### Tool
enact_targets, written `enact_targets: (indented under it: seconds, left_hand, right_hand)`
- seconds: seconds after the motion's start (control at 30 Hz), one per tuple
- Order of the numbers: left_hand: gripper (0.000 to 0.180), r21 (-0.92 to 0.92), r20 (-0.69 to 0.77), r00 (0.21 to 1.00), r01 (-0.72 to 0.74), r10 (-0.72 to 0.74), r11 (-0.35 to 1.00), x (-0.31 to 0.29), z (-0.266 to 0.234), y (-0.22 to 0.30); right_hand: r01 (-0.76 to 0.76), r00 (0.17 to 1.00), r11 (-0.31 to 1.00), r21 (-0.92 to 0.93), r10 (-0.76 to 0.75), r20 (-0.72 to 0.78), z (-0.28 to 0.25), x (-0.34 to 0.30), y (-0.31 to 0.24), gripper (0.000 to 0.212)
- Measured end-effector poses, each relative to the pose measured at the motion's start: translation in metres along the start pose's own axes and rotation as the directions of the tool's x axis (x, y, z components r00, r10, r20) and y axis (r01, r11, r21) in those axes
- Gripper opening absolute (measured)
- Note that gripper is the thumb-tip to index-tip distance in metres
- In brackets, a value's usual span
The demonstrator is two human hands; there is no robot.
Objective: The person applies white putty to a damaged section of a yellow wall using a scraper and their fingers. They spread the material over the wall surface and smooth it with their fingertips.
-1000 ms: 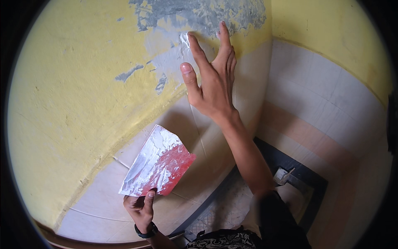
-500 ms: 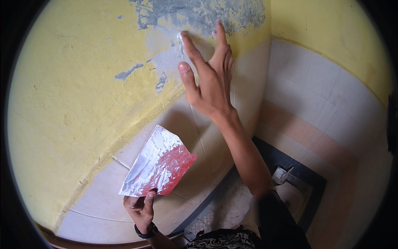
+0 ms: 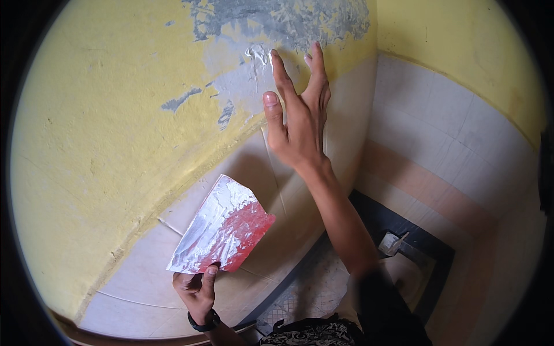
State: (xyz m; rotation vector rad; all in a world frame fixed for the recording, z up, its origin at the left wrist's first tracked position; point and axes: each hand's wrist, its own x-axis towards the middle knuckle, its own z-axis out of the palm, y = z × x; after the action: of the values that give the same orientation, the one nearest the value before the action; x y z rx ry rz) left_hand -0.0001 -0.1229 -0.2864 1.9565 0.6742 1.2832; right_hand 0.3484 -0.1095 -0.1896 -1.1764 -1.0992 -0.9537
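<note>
My left hand pinches the lower edge of a stiff red sheet, largely smeared with glossy white paste. Up at the yellow wall, my right hand has its fingers spread and holds no tool. White paste coats the tip of its index finger, which is at the wall beside a fresh, wet white smear. Above the fingers is a rough grey patch of bare wall. A paler coated area lies under it, with small grey spots to its left.
Pale tiles line the lower wall below a yellow ledge. At the right, a tiled corner wall has a peach band. Down at the lower right, a small whitish box with a stick rests on a dark ledge above the patterned floor.
My right hand has shifted right and slightly down along the wall. A wet white smear now shows where its index finger was. My left hand and the sheet have barely moved.
</note>
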Motion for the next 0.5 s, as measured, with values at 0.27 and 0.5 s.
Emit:
enact_targets:
  seconds: [0.27,0.5]
  left_hand:
    - [0.011,0.001,0.005,1.0,0.008,-0.008,1.0,0.001,-0.001,0.001]
    - [0.01,-0.013,-0.005,1.0,0.022,-0.022,1.0,0.001,-0.001,0.001]
  right_hand:
    - [0.031,0.999,1.0,0.005,-0.031,0.042,0.008,0.002,-0.009,0.057]
    - [0.034,0.999,0.999,-0.028,-0.034,-0.004,0.007,0.003,-0.013,0.052]
